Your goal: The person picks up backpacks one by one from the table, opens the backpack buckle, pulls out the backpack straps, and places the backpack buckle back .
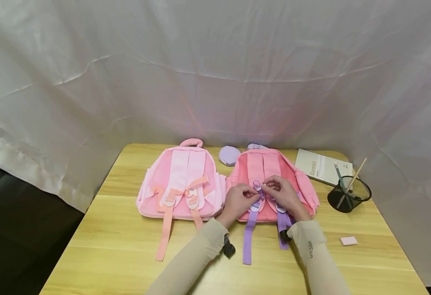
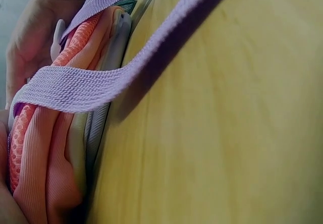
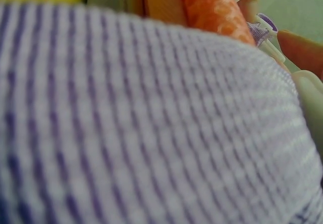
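Note:
A coral pink backpack (image 1: 253, 164) lies with its strap side up on the table. Above its middle, my left hand (image 1: 239, 200) and right hand (image 1: 283, 194) meet and pinch a short purple strap (image 1: 256, 184) with a small pale buckle piece on it. How the buckle parts sit is mostly hidden by the fingers. Two long purple shoulder straps (image 1: 249, 241) hang down toward the front; one strap (image 2: 75, 85) crosses the left wrist view, and blurred purple webbing (image 3: 151, 118) fills most of the right wrist view.
A light pink backpack (image 1: 215, 164) with orange straps (image 1: 166, 233) and a joined white buckle (image 1: 192, 192) lies to the left. Behind is a lilac round pouch (image 1: 229, 155). On the right are a notebook (image 1: 323, 164), a black mesh pencil cup (image 1: 342, 198) and a pink eraser (image 1: 348, 241).

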`<state>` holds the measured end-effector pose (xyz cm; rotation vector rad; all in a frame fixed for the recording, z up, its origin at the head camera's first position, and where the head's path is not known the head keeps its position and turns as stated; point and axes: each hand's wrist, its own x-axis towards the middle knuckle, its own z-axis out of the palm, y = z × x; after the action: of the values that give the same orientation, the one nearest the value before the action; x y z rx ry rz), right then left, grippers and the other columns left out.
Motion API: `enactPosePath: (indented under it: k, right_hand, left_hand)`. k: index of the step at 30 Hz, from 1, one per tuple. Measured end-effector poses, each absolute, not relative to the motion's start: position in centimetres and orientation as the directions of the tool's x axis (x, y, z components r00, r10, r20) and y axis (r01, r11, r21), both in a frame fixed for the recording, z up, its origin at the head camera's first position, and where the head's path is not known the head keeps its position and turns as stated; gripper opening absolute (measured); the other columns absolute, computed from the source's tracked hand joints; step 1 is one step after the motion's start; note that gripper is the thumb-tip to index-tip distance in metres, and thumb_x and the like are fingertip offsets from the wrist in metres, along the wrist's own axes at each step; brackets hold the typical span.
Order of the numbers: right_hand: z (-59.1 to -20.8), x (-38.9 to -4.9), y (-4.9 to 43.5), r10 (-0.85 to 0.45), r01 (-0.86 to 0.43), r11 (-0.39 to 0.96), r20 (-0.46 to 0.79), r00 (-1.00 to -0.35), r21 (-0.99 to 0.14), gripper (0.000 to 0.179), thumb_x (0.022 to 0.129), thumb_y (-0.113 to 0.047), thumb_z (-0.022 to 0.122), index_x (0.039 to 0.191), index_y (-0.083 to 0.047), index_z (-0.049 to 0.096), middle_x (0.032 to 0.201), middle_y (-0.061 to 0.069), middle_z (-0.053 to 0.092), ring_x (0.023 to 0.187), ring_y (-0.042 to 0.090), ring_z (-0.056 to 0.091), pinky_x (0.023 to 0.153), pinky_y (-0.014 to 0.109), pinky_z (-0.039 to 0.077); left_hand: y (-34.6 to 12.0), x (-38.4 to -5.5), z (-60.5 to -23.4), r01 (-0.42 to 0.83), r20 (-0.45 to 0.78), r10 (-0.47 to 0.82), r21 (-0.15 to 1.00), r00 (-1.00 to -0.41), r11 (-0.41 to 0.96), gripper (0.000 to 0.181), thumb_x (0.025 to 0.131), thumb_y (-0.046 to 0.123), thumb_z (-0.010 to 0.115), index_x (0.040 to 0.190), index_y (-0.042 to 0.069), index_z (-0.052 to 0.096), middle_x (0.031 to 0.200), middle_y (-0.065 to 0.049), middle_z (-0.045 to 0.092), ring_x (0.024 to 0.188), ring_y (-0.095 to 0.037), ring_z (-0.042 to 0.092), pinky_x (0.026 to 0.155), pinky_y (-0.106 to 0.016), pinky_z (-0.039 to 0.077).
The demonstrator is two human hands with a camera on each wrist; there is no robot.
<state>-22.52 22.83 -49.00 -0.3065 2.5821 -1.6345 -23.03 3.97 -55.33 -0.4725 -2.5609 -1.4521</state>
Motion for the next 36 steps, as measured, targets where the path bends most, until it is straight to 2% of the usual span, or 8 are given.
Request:
enactPosePath:
  k: [9, 13, 20, 27, 36]
  right_hand:
    - [-48.9, -22.6, 22.7, -0.207, -0.144, 0.433, 0.058, -0.977, -0.89, 0.023, 0.098, -0.011, 0.071, 0.11, 0.007, 0.066, 0.104, 0.024, 0.07, 0.082, 0.012, 0.066, 0.069, 0.021, 0.052]
    - [-50.3, -23.4, 23.1, -0.206, -0.148, 0.444, 0.06, -0.977, -0.884, 0.023, 0.098, -0.012, 0.071, 0.111, 0.007, 0.066, 0.105, 0.024, 0.07, 0.083, 0.011, 0.066, 0.07, 0.021, 0.052]
    - [-52.4, -24.5, 23.9, -0.23, -0.182, 0.433, 0.087, -0.969, -0.883, 0.022, 0.099, -0.017, 0.072, 0.11, 0.001, 0.068, 0.103, 0.017, 0.072, 0.086, 0.015, 0.068, 0.074, 0.02, 0.052]
    - [-52.6, -24.4, 23.9, -0.226, -0.196, 0.411, 0.109, -0.968, -0.89, 0.019, 0.097, -0.021, 0.075, 0.105, -0.004, 0.073, 0.097, 0.012, 0.074, 0.081, 0.01, 0.068, 0.072, 0.022, 0.053]
    - [-53.0, -24.5, 24.1, -0.192, -0.18, 0.385, 0.113, -0.975, -0.905, 0.02, 0.096, -0.019, 0.076, 0.105, -0.002, 0.075, 0.098, 0.019, 0.075, 0.076, 0.011, 0.066, 0.066, 0.022, 0.053]
  left_hand:
    - [4.4, -23.2, -55.4, 0.361, 0.322, 0.166, 0.785, -0.932, 0.503, 0.004, 0.086, 0.02, 0.083, 0.087, 0.016, 0.081, 0.08, 0.005, 0.074, 0.07, 0.003, 0.06, 0.068, -0.013, 0.048]
    - [4.5, -23.1, -55.2, 0.365, 0.333, 0.158, 0.77, -0.93, 0.523, 0.004, 0.085, 0.018, 0.082, 0.086, 0.016, 0.08, 0.079, 0.005, 0.074, 0.068, 0.003, 0.06, 0.067, -0.012, 0.047]
    - [4.4, -23.1, -55.2, 0.375, 0.348, 0.152, 0.771, -0.925, 0.515, 0.004, 0.083, 0.017, 0.082, 0.085, 0.015, 0.08, 0.078, 0.005, 0.074, 0.067, 0.004, 0.059, 0.066, -0.011, 0.047]
    - [4.2, -23.0, -55.3, 0.402, 0.37, 0.166, 0.778, -0.914, 0.483, 0.003, 0.082, 0.016, 0.083, 0.084, 0.014, 0.081, 0.077, 0.005, 0.074, 0.068, 0.003, 0.06, 0.066, -0.012, 0.048]
    - [4.3, -22.9, -55.3, 0.427, 0.377, 0.203, 0.749, -0.903, 0.506, 0.003, 0.082, 0.018, 0.082, 0.084, 0.015, 0.082, 0.081, 0.007, 0.074, 0.072, 0.003, 0.06, 0.068, -0.01, 0.047]
